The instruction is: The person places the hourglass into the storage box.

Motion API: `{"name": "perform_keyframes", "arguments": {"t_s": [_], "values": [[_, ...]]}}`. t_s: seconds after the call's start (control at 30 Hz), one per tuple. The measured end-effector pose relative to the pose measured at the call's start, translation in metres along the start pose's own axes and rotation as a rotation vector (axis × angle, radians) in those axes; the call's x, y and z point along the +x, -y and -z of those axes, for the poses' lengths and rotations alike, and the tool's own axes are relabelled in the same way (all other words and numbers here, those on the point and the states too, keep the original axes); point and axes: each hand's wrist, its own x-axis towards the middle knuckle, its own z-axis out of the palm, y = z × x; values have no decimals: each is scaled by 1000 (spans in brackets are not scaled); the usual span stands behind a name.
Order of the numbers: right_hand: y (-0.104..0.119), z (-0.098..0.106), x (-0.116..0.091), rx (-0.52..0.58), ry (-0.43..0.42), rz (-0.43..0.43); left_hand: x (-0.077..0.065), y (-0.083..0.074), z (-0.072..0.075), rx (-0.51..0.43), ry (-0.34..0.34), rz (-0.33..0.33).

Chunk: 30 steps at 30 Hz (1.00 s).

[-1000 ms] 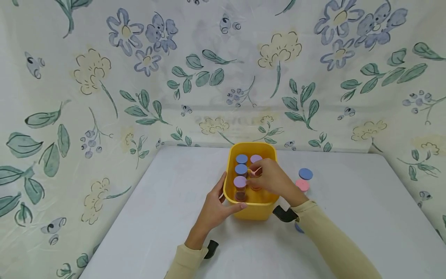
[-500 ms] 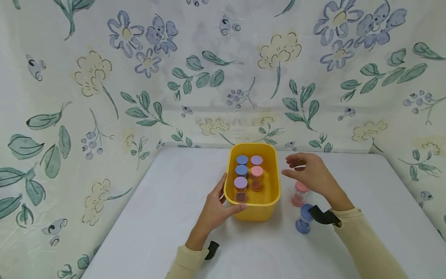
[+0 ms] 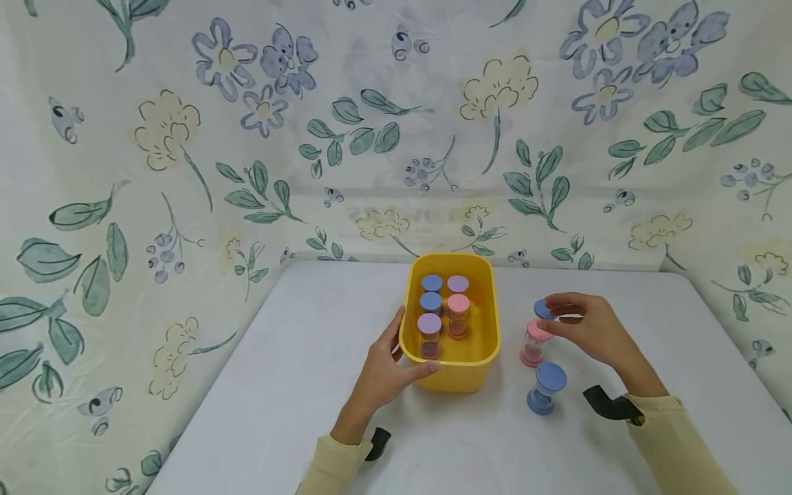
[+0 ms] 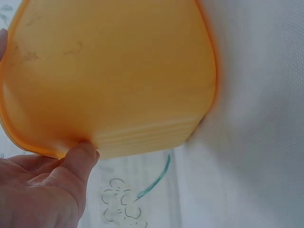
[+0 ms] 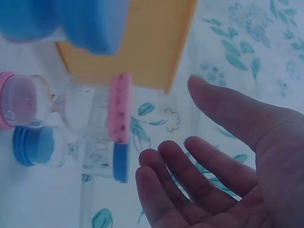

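"So, which step is this?"

"Reaching, I'd judge. The right hand [image 3: 588, 326] has its fingers loosely bent and holds nothing; it hangs beside the far blue timer [image 3: 544, 308] and the pink timer [image 3: 534, 344]. I can't tell which one it's after."

"And the left hand [image 3: 386, 368]?"

"Gripping the yellow tub [image 3: 454, 379] — thumb over the near rim, fingers along the left side."

"Where are the other timers?"

"Five stand inside the tub: two blue ones [image 3: 430, 302], two purple ones [image 3: 430, 337] and a pink one [image 3: 458, 316]. The near blue timer [image 3: 546, 388] is outside, on the white table [image 3: 309, 330], right of the tub like the other two."

"What does the next move call for?"

"Probably a careful pinch on one cap — those two stand close, so the neighbour could tip."

"Any labels?"

"None legible on the caps. Faint, seemingly mirrored lettering shows on the floral cloth [image 3: 340, 172]; I can't read it reliably."
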Motion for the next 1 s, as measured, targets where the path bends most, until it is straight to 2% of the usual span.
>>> {"name": "perform_keyframes", "arguments": {"t_s": [0.43,1.0], "values": [[-24,-8,-11,31,22,-32,-1,-1,0,-11,2,-10],[-34,-23,-12,102,58,-51,-1,1,1,2,1,-10]]}}
